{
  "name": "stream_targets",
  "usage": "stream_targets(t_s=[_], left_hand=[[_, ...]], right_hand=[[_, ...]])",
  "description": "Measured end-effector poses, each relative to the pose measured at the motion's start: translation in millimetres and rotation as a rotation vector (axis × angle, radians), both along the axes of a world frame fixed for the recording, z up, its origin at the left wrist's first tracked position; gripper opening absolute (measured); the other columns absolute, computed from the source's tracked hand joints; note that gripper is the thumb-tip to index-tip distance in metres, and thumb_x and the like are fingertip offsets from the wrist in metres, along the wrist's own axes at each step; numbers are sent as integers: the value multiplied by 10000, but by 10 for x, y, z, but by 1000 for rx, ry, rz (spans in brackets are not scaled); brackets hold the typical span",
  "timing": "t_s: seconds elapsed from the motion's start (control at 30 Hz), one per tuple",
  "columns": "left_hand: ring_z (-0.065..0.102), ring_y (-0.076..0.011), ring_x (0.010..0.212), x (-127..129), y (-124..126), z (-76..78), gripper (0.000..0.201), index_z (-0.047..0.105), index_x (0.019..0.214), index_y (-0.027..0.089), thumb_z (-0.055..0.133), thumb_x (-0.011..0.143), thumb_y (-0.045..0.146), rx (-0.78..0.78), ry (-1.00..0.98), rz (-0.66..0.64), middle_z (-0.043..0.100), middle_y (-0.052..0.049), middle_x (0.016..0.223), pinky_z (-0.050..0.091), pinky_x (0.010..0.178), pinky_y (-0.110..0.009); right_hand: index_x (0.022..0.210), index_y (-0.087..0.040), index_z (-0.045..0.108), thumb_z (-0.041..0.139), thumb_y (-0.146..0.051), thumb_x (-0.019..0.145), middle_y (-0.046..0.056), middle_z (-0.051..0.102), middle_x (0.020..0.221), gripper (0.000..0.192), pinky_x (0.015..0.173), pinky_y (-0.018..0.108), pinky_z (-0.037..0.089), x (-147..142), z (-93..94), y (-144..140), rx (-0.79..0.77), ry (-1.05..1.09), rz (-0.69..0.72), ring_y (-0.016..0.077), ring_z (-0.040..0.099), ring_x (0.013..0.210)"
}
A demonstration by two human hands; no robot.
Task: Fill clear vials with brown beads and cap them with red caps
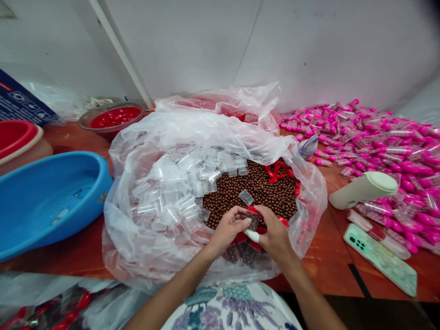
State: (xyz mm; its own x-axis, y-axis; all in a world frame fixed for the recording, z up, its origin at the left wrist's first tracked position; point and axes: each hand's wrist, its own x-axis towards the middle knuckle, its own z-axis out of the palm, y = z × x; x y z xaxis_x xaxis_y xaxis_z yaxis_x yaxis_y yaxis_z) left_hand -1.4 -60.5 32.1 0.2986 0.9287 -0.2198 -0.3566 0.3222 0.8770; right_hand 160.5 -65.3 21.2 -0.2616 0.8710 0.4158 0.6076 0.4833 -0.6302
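Observation:
My left hand (228, 228) is closed around a small clear plastic tube (253, 222) filled with brown balls. On the tube's other end, my right hand (276, 233) presses a red cap (253, 209); its thumb has a white wrapping. Both hands are above a heap of small brown balls (254, 183) in a clear plastic bag (137, 142). Left of the balls lie many empty clear tubes (175, 188). Several red caps (278, 170) rest on the balls' right side. Just below my hands are filled tubes with red caps (249, 254), partly hidden.
A blue basin (51, 197) stands at left, near a red basin (17, 137) and a bowl of red pieces (117, 117). Many pink-capped filled tubes (395, 151) are piled at right. Before them lie a pale cylinder (362, 189) and a phone (381, 259) on the red table (330, 261).

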Motion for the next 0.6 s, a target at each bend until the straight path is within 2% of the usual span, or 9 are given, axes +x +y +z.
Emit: stream_targets(t_s=[0.1,0.23,0.3,0.47,0.6], left_hand=[[548,-95,682,50,-14,0,276,579,899,158,668,723,352,-101,-72,3,608,1,773,400,653,-200],[579,-131,630,141,-38,44,413,588,873,132,504,794,528,-302,-260,-9,628,-40,726,437,618,-247],[576,-130,583,179,-53,58,428,589,866,121,496,795,533,-355,-285,-3,626,-43,685,443,583,-248],[505,-98,449,253,-111,47,342,560,812,144,508,792,481,-376,-264,111,569,8,567,396,458,-214],[475,-83,429,285,-151,69,255,531,815,172,488,794,422,-350,-285,164,527,41,537,360,425,-194]], right_hand=[[1247,-215,410,632,-267,729,103,555,1169,567,906,407,461,9,-4,-19,18,-3,9,237,528,1091],[1251,-222,408,636,-248,716,96,562,1170,582,902,409,459,-25,-10,-77,50,-3,39,238,530,1086],[1244,-227,415,642,-234,707,91,568,1159,583,891,414,458,-50,-5,-104,66,-15,41,240,537,1067],[1227,-214,435,664,-223,683,102,549,1163,591,887,414,448,-97,44,-134,68,-48,49,247,523,1066],[1244,-213,430,652,-208,693,105,535,1180,594,900,416,435,-112,100,-162,72,-74,71,247,511,1078]])
